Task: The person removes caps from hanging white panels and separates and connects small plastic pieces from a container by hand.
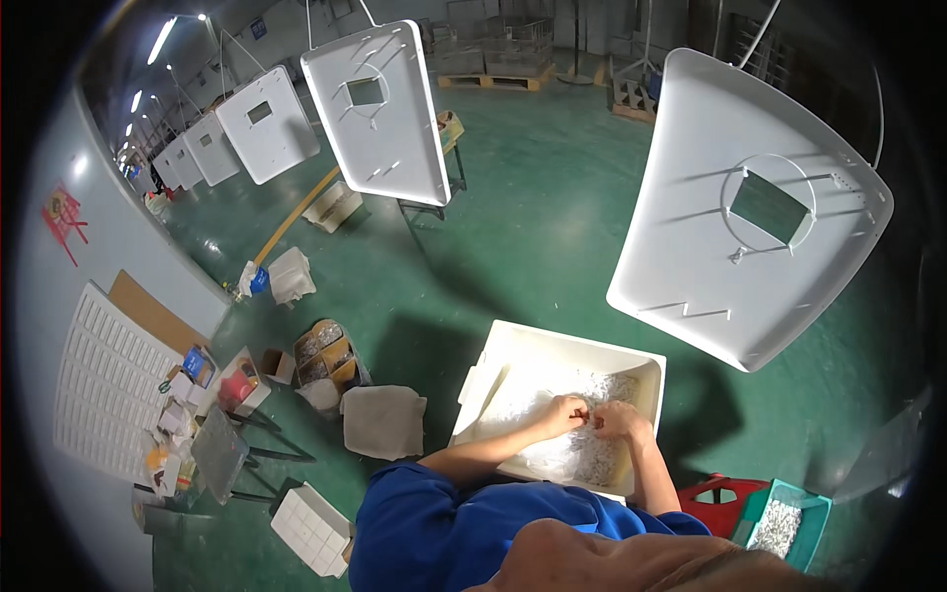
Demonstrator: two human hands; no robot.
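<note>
Both hands meet over a cream plastic bin (646,380) in front of me. Inside it lies a heap of small white and silvery pieces (562,459), too fine to name. My left hand (562,416) reaches in from the left with its fingers pinched together. Close beside it, almost fingertip to fingertip, my right hand (619,421) is curled with its fingers closed. Something tiny and pale seems to sit between the fingertips, but its kind cannot be made out.
Large white panels with square cut-outs hang from hooks, one at right (691,227) and one farther off (370,128). A green bin (822,508) of small parts stands by a red stool (705,498). At left are a covered stool (385,422), a divided box (326,360) and a cluttered table.
</note>
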